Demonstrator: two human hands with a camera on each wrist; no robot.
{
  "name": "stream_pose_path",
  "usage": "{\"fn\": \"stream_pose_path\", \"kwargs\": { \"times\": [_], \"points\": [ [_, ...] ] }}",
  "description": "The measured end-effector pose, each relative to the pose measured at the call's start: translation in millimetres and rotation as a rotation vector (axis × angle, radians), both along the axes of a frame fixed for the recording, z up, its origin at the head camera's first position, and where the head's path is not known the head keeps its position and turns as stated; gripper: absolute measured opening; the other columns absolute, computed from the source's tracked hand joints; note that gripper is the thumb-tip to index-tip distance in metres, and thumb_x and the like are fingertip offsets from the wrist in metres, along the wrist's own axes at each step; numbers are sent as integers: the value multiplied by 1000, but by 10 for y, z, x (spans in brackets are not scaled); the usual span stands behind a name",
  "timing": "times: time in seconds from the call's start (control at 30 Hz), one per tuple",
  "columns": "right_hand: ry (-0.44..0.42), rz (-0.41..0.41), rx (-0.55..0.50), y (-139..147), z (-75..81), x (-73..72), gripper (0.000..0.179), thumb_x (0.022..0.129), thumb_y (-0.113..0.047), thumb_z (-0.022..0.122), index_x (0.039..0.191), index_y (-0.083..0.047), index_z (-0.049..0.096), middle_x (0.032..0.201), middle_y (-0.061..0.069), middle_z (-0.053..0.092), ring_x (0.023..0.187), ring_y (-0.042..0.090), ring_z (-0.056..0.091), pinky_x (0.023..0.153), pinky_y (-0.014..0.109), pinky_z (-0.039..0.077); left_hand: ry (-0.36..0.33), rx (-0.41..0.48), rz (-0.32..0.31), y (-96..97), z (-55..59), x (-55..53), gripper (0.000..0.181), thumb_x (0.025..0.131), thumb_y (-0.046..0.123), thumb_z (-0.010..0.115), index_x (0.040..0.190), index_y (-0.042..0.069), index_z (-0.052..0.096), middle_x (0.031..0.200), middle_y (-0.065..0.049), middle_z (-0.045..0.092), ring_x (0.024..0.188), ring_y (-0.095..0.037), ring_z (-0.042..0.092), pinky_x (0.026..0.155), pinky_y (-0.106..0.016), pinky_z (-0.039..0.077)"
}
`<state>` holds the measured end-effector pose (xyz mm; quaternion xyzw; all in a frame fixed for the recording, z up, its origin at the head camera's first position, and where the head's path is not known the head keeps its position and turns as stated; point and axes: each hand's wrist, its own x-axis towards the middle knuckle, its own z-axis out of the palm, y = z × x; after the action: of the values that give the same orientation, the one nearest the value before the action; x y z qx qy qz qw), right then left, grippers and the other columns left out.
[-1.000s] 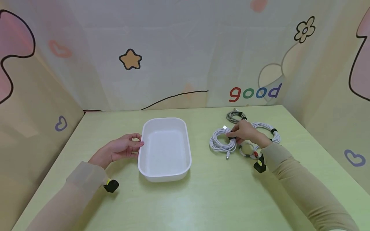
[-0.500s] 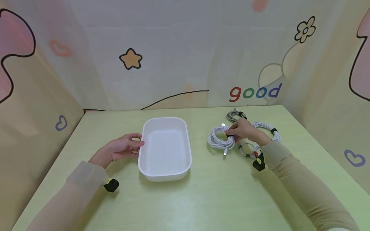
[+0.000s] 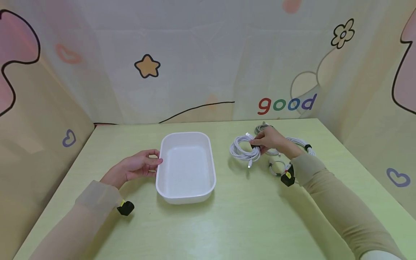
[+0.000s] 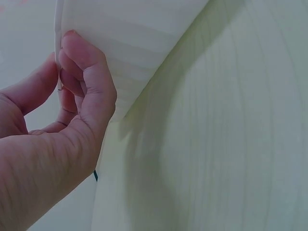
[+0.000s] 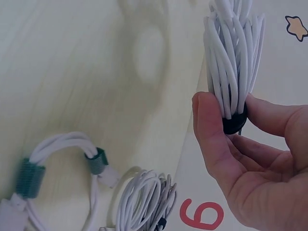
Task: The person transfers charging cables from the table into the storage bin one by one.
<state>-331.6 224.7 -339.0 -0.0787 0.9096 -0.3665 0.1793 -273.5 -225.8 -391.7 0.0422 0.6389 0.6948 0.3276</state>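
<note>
My left hand (image 3: 139,167) pinches the left rim of a white plastic tub (image 3: 186,173), thumb inside and fingers outside, as the left wrist view also shows. No contents are visible in the tub. With thumb and fingers my right hand (image 3: 272,140) grips a coiled white USB cable (image 3: 239,154) at its black strap (image 5: 234,124). A shadow beneath the coil shows it is off the table. Its two plugs stick out at the top and bottom of the coil.
Beneath and behind the right hand lie a small white cable (image 3: 276,174) with dark ties, a grey cable (image 3: 261,128) and another white cable (image 3: 297,140), partly hidden by the arm. The pale green table (image 3: 208,231) meets a printed curtain at the back.
My right hand has lifted the coiled white USB cable off the table and shifted it slightly left and away. The left hand and tub have stayed put.
</note>
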Motion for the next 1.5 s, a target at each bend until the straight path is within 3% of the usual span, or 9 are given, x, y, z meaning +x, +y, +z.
{"fn": "stream_pose_path", "kwargs": {
  "times": [0.63,1.5],
  "points": [
    [-11,16,17,-278,164,-65,32,94,-19,63,113,6,64,79,5,69,64,12,67,73,29,59,13,24,-10,-10,-10,-4,11,97,7,54,103,11,45,87,1,65,76,-12,65,74,-30,57],
    [-42,36,-107,-926,287,-146,32,93,-17,65,113,8,64,78,4,68,61,11,67,75,32,59,-3,57,11,-12,-44,-12,8,98,6,52,102,10,47,85,1,64,74,-11,64,73,-29,57]
  ]
}}
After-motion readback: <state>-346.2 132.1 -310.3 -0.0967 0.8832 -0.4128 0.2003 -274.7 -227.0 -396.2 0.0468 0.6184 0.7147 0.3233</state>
